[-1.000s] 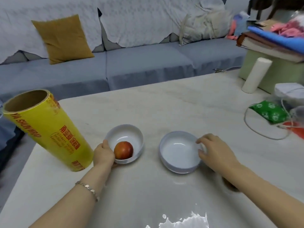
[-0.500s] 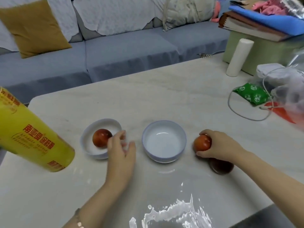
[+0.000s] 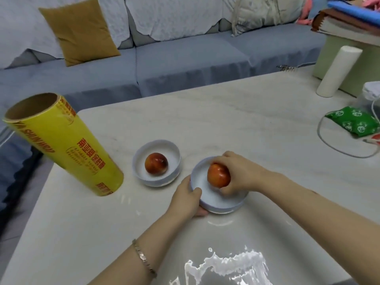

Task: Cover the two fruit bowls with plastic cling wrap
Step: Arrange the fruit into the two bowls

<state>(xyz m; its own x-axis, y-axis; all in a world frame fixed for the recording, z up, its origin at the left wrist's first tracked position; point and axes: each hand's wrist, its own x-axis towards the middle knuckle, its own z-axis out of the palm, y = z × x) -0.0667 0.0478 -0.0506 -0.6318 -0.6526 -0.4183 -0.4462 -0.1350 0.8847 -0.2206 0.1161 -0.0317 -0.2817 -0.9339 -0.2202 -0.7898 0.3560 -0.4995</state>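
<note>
White bowls (image 3: 156, 181) (image 3: 213, 199), two; red fruits (image 3: 156, 166) (image 3: 218, 175), two; yellow roll (image 3: 67, 147), one.

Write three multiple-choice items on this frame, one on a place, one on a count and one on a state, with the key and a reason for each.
1. Where does the yellow cling wrap roll stand?
A. On the table, left of the farther bowl.
B. Between the two bowls.
C. Lying inside a bowl.

2. How many red fruits are in view?
A. One.
B. Two.
C. Four.

3. What is the right hand doing?
A. Resting flat on the table.
B. Pulling film off the roll.
C. Holding a fruit at the nearer bowl.

Key:
1 A: the roll stands on end near the table's left edge, beside the farther bowl.
2 B: one fruit lies in the farther bowl, and the other is in the right hand.
3 C: its fingers curl round the fruit at the nearer bowl, whose rim the left hand grips.
</note>
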